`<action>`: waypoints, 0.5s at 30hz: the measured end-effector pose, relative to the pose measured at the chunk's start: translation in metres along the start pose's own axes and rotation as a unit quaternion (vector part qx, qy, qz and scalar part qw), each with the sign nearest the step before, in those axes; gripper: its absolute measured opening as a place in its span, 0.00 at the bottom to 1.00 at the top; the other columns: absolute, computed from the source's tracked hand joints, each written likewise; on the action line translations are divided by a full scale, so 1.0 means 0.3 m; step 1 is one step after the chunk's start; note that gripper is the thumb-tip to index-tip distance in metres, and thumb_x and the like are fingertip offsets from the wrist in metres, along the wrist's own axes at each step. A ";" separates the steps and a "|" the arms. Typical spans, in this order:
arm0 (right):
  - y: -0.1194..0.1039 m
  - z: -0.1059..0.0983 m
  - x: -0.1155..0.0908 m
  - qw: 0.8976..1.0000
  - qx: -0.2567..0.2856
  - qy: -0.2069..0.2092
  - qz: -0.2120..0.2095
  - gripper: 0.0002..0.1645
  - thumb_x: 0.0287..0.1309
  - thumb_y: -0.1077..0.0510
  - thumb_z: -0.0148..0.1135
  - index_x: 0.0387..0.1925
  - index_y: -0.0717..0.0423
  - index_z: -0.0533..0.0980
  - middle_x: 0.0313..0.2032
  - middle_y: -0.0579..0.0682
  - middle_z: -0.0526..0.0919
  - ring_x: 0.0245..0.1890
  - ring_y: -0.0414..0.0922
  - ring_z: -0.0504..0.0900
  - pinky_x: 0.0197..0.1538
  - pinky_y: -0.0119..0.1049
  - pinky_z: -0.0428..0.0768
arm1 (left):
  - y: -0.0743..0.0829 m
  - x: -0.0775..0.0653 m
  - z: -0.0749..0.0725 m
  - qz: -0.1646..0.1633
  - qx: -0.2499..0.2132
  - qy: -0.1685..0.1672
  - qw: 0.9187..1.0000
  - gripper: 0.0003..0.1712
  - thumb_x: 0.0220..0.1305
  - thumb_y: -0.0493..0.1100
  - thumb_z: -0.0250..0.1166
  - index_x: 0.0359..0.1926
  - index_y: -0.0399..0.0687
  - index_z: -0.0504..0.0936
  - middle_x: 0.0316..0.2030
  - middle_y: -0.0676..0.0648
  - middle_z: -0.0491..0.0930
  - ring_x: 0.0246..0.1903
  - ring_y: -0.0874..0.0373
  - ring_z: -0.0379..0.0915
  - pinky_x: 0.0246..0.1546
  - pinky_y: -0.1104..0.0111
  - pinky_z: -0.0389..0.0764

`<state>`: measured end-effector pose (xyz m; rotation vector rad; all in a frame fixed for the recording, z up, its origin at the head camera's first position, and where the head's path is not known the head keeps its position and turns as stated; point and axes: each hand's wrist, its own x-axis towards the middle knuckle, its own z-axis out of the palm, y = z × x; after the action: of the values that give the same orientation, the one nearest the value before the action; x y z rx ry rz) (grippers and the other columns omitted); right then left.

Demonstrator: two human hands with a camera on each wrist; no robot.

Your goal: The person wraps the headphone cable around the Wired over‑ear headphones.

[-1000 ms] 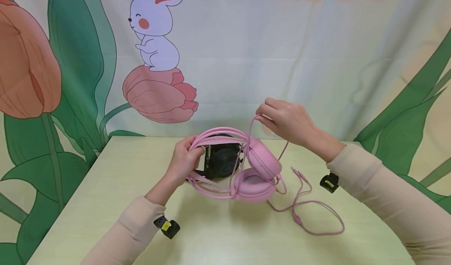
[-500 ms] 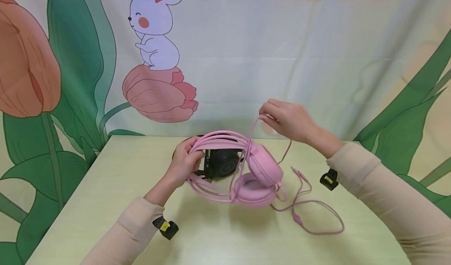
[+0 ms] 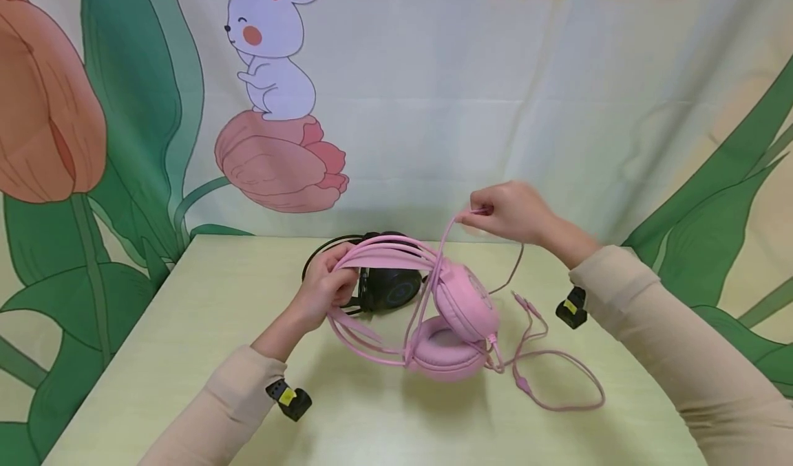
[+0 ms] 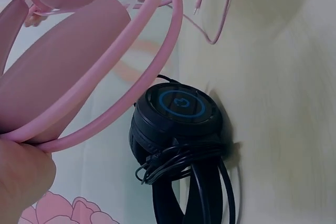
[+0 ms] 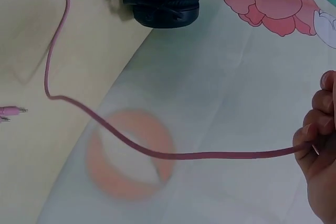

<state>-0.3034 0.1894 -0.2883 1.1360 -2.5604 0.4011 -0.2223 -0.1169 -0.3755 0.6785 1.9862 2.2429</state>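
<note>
My left hand [image 3: 323, 283] grips the headband of a pair of pink headphones [image 3: 466, 301], holding them above the table with the ear cups to the right. Pinched in my right hand [image 3: 511, 211], the pink cable [image 5: 220, 155] runs up from the ear cups and is drawn above them. Part of the cable crosses the headband close to the upper cup. Its loose end lies looped on the table at the right, with two metal plugs [image 5: 18, 110]. Behind the pink pair, a black headset [image 4: 181, 108] rests on the table, its own cord bundled around it.
The pale table [image 3: 204, 356] ends at a hanging cloth [image 3: 434, 108] printed with a rabbit and tulips. Small black wrist devices [image 3: 290, 398] are strapped at both sleeves.
The pink headphones have sunk slightly toward the table. My right hand has shifted a little right and down and turned, its fingers curling more around the cable.
</note>
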 end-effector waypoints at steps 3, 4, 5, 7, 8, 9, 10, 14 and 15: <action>0.011 0.031 0.003 0.999 0.034 -0.014 -0.010 0.20 0.56 0.46 0.59 0.15 0.46 0.66 0.11 0.39 0.61 0.13 0.35 0.57 0.21 0.29 0.56 | -0.004 -0.004 -0.003 -0.001 -0.023 -0.010 1.000 0.10 0.52 0.28 0.45 0.32 0.41 0.70 0.11 0.52 0.56 0.09 0.62 0.48 0.09 0.71 0.49; 0.015 0.043 0.005 0.999 0.041 -0.012 -0.018 0.19 0.57 0.48 0.59 0.15 0.46 0.66 0.12 0.38 0.61 0.13 0.35 0.57 0.21 0.29 0.56 | -0.005 -0.006 -0.004 -0.001 -0.029 -0.013 1.000 0.10 0.52 0.28 0.45 0.32 0.41 0.70 0.11 0.52 0.56 0.09 0.62 0.47 0.09 0.71 0.48; 0.020 0.054 0.005 0.999 0.043 -0.008 -0.030 0.18 0.57 0.49 0.59 0.15 0.46 0.67 0.12 0.38 0.61 0.14 0.35 0.58 0.21 0.30 0.56 | -0.006 -0.007 -0.004 -0.002 -0.033 -0.016 0.999 0.10 0.52 0.28 0.45 0.32 0.41 0.70 0.11 0.52 0.56 0.09 0.62 0.47 0.09 0.70 0.48; 0.028 0.075 0.006 0.998 0.051 -0.004 -0.048 0.17 0.57 0.52 0.59 0.16 0.46 0.67 0.12 0.39 0.60 0.14 0.35 0.58 0.22 0.30 0.56 | -0.009 -0.010 -0.005 0.000 -0.037 -0.020 0.999 0.10 0.53 0.28 0.45 0.33 0.41 0.70 0.12 0.52 0.56 0.10 0.61 0.47 0.09 0.69 0.48; 0.032 0.085 0.004 0.997 0.061 -0.007 -0.052 0.16 0.58 0.53 0.59 0.17 0.47 0.68 0.12 0.39 0.61 0.14 0.35 0.58 0.22 0.30 0.57 | -0.011 -0.011 -0.006 0.001 -0.039 -0.021 0.999 0.09 0.53 0.28 0.45 0.33 0.40 0.70 0.12 0.52 0.56 0.10 0.60 0.46 0.09 0.69 0.48; 0.035 0.093 0.003 0.996 0.072 -0.013 -0.050 0.15 0.59 0.54 0.58 0.18 0.47 0.68 0.13 0.39 0.61 0.15 0.35 0.58 0.22 0.29 0.57 | -0.012 -0.012 -0.007 0.002 -0.040 -0.023 0.999 0.09 0.54 0.29 0.45 0.34 0.40 0.70 0.12 0.52 0.56 0.10 0.60 0.46 0.09 0.69 0.48; 0.037 0.100 0.000 0.995 0.086 -0.019 -0.046 0.13 0.59 0.55 0.57 0.20 0.48 0.68 0.14 0.39 0.61 0.15 0.35 0.58 0.22 0.29 0.58 | -0.014 -0.014 -0.008 0.003 -0.041 -0.024 0.999 0.09 0.54 0.29 0.45 0.35 0.38 0.69 0.12 0.51 0.56 0.09 0.60 0.46 0.09 0.69 0.48; 0.036 0.121 -0.009 0.988 0.144 -0.055 -0.007 0.09 0.62 0.57 0.53 0.26 0.52 0.71 0.16 0.41 0.63 0.16 0.36 0.60 0.24 0.29 0.62 | -0.021 -0.017 -0.015 0.006 -0.048 -0.031 0.998 0.08 0.55 0.29 0.45 0.35 0.37 0.68 0.12 0.52 0.56 0.09 0.61 0.46 0.08 0.68 0.48; 0.034 0.125 -0.010 0.987 0.150 -0.060 0.001 0.08 0.63 0.57 0.52 0.28 0.54 0.72 0.17 0.42 0.64 0.16 0.36 0.60 0.24 0.30 0.62 | -0.022 -0.017 -0.015 0.007 -0.052 -0.033 0.998 0.08 0.55 0.29 0.45 0.34 0.38 0.68 0.12 0.52 0.56 0.09 0.61 0.47 0.08 0.69 0.47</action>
<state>-0.3155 0.1840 -0.3250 1.2936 -2.6676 0.7630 -0.2208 -0.1219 -0.3836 0.7453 1.8273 2.2811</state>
